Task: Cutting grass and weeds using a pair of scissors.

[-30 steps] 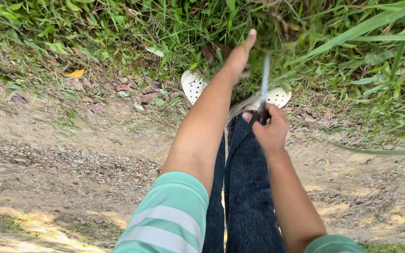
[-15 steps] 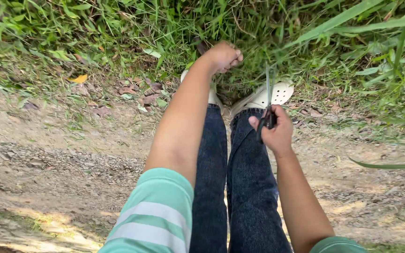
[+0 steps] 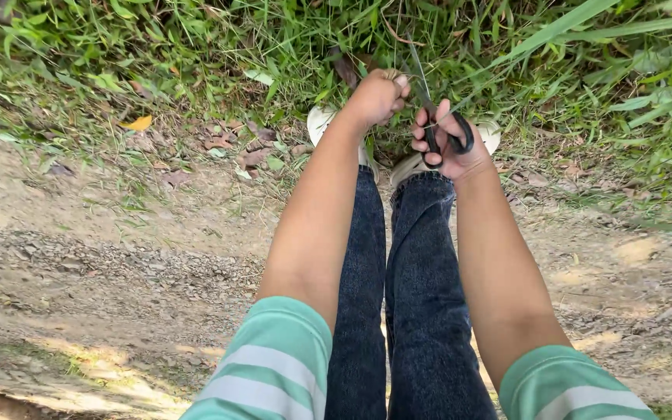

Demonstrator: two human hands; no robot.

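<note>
Underfoot, a dirt path (image 3: 103, 257) of packed earth and fine gravel, sunlit in patches toward the near edge, with dry brown leaves (image 3: 235, 152) and one yellow leaf (image 3: 137, 123) scattered where the dirt meets the grass (image 3: 196, 47). The grass forms a thick green bank across the whole top of the view, long blades leaning in from the upper right. The person stands at that edge in dark jeans (image 3: 421, 311) and pale perforated shoes (image 3: 322, 123), toes just into the growth. The left hand (image 3: 379, 97) is clenched around a tuft of grass stems at the base of the bank. The right hand (image 3: 449, 140), just beside it, grips a pair of scissors (image 3: 435, 128) by the black handles, fingers through the loops, the thin blades pointing up toward the held tuft; whether the blades are parted I cannot tell. Open ground lies to the left and right along the path; ahead the grass closes everything off.
</note>
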